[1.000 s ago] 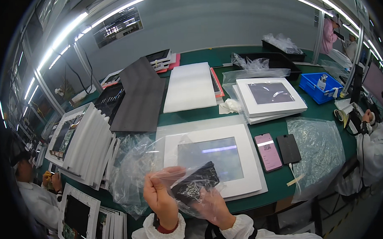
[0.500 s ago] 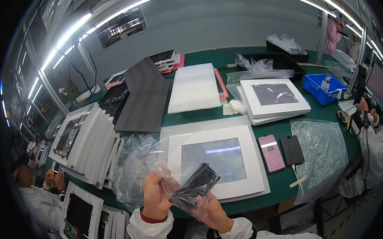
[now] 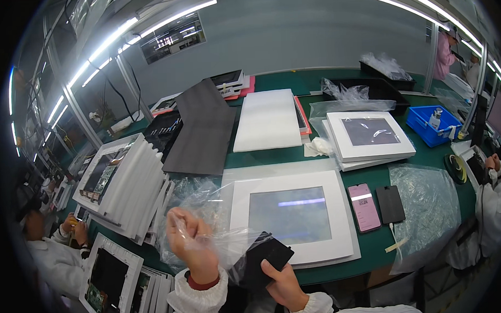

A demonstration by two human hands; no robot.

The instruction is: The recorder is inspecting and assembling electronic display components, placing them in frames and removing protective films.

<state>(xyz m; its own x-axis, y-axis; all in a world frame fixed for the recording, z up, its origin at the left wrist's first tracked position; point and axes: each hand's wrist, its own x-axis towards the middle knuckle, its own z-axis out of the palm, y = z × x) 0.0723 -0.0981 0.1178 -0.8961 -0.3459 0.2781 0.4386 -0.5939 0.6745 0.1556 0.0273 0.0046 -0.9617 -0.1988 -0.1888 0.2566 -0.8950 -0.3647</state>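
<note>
My left hand (image 3: 191, 237) is closed on a clear plastic bag (image 3: 230, 242), raised to the left of a white-framed screen panel (image 3: 289, 202). The bag stretches across to the left side of a flat black rectangular piece (image 3: 261, 259). My right hand (image 3: 286, 284) grips that piece from below, its thumb lying on the upper face. The piece is tilted over the front edge of the table, overlapping the panel's lower left corner. Whether part of it still sits inside the bag, I cannot tell. The panel lies flat on a foam sheet.
A pink-screened phone (image 3: 364, 208) and a black power bank (image 3: 390, 204) lie right of the panel, beside bubble wrap (image 3: 426, 205). Behind stand white foam (image 3: 267, 121), another framed panel (image 3: 371, 135) and a blue bin (image 3: 432, 125). Stacked frames (image 3: 117, 179) rise at left; people work both sides.
My left hand has drawn away to the left with the bag, and the black piece now shows more plainly in my right hand. The whole view has shifted slightly.
</note>
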